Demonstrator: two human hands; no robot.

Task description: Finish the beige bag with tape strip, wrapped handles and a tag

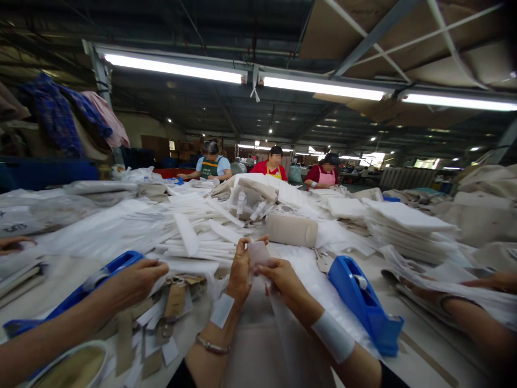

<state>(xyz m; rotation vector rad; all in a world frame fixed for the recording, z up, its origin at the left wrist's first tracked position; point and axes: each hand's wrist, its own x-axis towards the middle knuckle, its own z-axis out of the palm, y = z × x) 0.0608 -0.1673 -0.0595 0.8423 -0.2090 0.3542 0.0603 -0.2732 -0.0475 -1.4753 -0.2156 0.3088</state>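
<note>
In the middle of the head view my left hand (239, 269) and my right hand (283, 276) come together, fingers closed on a small pale, translucent wrapped piece (258, 252). The left hand grips its left and upper edges; the right thumb and fingers pinch its lower right. What is inside the wrapping cannot be made out. Below the hands, a translucent sheet (285, 328) lies over a beige surface near my body. Just beyond them rests a beige rectangular pouch (291, 230). A blue tape dispenser (363, 302) stands to the right of my right hand.
A co-worker's arm (92, 302) reaches in from the left over another blue tape dispenser (81, 291); a second co-worker's arm (464, 318) is at right. Cardboard tags (175, 299), a bowl (99, 350), white foam strips (186, 237) and stacked foam sheets (407, 215) crowd the table.
</note>
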